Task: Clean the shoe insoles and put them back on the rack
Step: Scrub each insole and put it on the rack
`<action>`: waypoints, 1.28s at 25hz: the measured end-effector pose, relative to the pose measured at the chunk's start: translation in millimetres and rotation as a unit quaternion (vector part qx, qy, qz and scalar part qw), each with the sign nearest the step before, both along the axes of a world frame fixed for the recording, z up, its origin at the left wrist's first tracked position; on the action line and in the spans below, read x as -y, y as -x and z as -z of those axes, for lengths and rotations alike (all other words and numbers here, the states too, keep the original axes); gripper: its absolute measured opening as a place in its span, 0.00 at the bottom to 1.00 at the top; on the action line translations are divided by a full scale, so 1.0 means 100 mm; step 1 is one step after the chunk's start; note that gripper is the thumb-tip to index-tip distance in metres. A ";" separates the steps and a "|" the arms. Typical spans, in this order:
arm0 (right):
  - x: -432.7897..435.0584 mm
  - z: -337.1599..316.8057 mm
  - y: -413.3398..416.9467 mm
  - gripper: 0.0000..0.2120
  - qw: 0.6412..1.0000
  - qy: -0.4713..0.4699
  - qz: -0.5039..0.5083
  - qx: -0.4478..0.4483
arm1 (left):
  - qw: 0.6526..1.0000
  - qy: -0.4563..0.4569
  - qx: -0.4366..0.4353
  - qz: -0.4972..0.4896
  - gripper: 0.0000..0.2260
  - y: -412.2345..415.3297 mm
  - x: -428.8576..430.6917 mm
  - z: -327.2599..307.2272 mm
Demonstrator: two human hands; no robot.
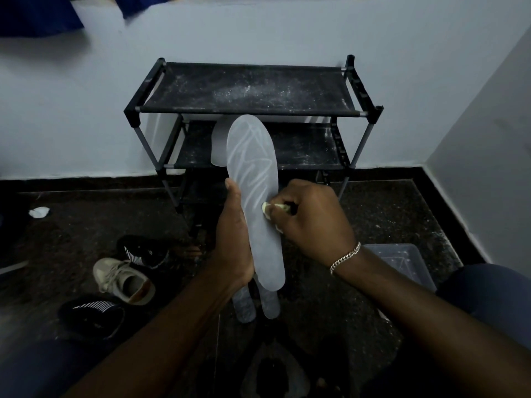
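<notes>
A white scrap [37, 211] lies on the dark floor at far left. Nearer you, three shoes sit loose on the floor: a striped shoe [86, 314], a beige sneaker [123, 280] and a black shoe [143, 251]. Your left hand [232, 248] wraps around the left edge of a grey insole [255, 173], thumb up along it, holding it upright in front of the black rack [250, 90], whose shelves are speckled white. Pale streaks cross the insole's upper half. Behind its toe, a second insole [219, 139] rests on the rack's middle shelf. Below your left hand, two more insoles [244, 307] lie side by side on the floor. Your right hand [310, 222], a bracelet [344, 257] at its wrist, pinches a small pale wad [268, 209] against the insole's right edge. A clear box [402, 259] sits on the floor at right, near the wall.
</notes>
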State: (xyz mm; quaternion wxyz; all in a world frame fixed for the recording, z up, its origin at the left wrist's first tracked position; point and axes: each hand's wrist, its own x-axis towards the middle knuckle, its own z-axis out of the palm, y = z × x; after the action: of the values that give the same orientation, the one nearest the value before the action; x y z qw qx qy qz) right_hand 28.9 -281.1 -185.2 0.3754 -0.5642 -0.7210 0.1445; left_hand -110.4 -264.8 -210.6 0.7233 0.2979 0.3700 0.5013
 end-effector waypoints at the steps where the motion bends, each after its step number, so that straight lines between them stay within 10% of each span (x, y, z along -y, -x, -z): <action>1: 0.02 0.00 0.04 0.05 1.000 -0.001 -0.012 0.004 | 1.000 -0.002 0.004 0.004 0.31 -0.01 0.00 0.00; 32: 0.08 0.02 0.02 0.09 0.993 0.025 -0.083 0.074 | 0.999 0.005 0.003 0.033 0.39 0.08 -0.11 0.08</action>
State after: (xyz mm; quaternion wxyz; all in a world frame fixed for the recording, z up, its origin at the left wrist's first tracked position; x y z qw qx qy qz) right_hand 27.2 -288.7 -186.9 0.2938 -0.5203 -0.7875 0.1513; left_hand -118.8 -253.6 -218.2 0.7420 0.3044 0.3603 0.4764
